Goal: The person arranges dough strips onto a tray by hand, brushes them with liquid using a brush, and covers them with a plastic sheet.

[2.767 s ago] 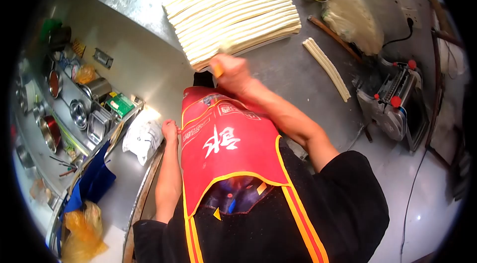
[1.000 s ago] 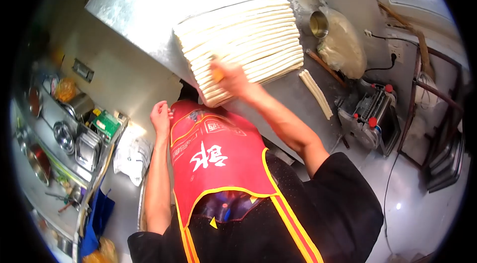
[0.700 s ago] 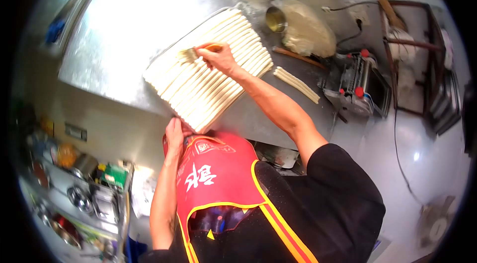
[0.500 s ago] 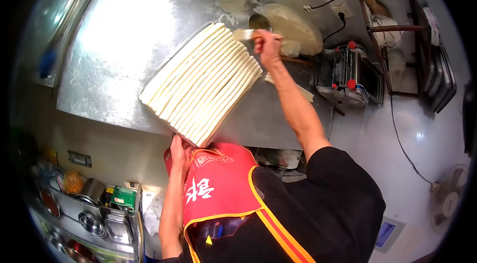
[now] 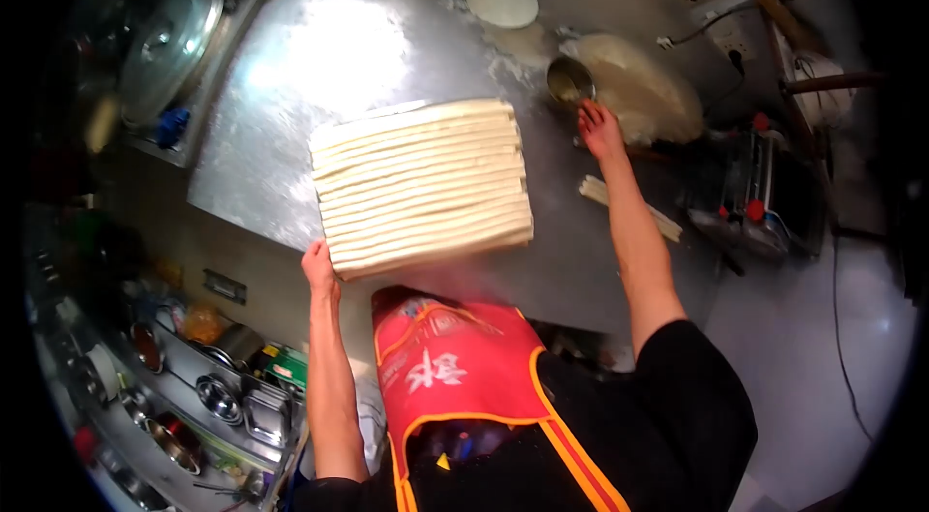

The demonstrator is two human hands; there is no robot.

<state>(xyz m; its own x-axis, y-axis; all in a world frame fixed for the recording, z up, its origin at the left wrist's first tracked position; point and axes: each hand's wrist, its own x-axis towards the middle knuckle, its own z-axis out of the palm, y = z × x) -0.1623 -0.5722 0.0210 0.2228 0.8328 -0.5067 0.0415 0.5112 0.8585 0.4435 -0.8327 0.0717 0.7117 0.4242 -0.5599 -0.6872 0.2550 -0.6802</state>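
Observation:
A tray of long pale dough strips [image 5: 426, 188], laid side by side, sits on the metal table [image 5: 261, 144]. My left hand [image 5: 319, 265] has its fingers closed on the tray's lower left corner. At the right, my right hand [image 5: 600, 128] reaches the rim of a metal cup [image 5: 571, 81]; its fingers are bent, and whether the brush is still in them is too dark to make out. Below that hand lies a short pair of dough strips [image 5: 634, 209], apart from the tray.
A covered dough mound [image 5: 644, 91] lies beside the cup, with a round white dish [image 5: 501, 1] farther back. A machine with red knobs [image 5: 755, 188] stands at the right. Shelves with metal bowls [image 5: 218, 396] are at the lower left, and a large lid [image 5: 172, 43] at the upper left.
My right hand has moved from over the strips, where it held a brush, to the cup. My left hand has come up to the tray corner. The tray now lies turned more squarely to me.

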